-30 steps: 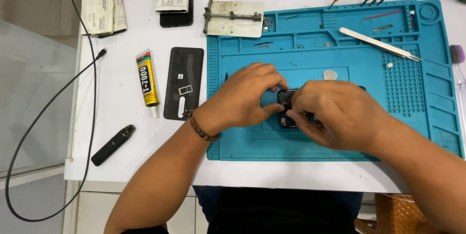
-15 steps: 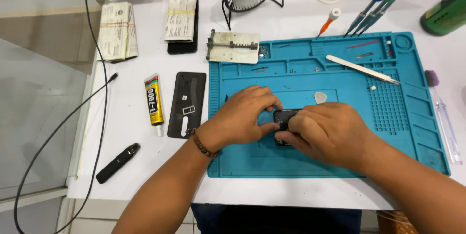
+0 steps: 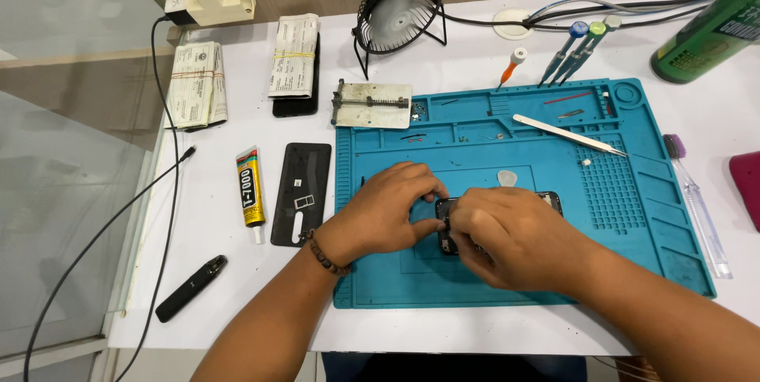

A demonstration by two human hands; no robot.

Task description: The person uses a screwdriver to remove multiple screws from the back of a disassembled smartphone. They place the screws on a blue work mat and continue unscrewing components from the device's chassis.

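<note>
A dark opened phone [image 3: 549,200] lies on the blue repair mat [image 3: 633,216], mostly hidden under my hands. My left hand [image 3: 388,212] pinches its left end with fingers curled. My right hand [image 3: 507,235] covers the phone's middle, fingertips pressed on its left part. Whether a small tool is between the fingers cannot be seen. A beaded bracelet [image 3: 324,255] sits on my left wrist.
A black phone back cover [image 3: 301,192] and a glue tube [image 3: 250,190] lie left of the mat. Tweezers [image 3: 568,135], a grey pick [image 3: 507,178] and a metal clamp holder [image 3: 372,103] rest on the mat's far part. Behind stand a small fan [image 3: 398,18], screwdrivers [image 3: 582,48] and a green bottle [image 3: 708,30].
The view has tilted up and back, showing more of the table's far side. Both hands stay on the phone at the same spot on the mat.
</note>
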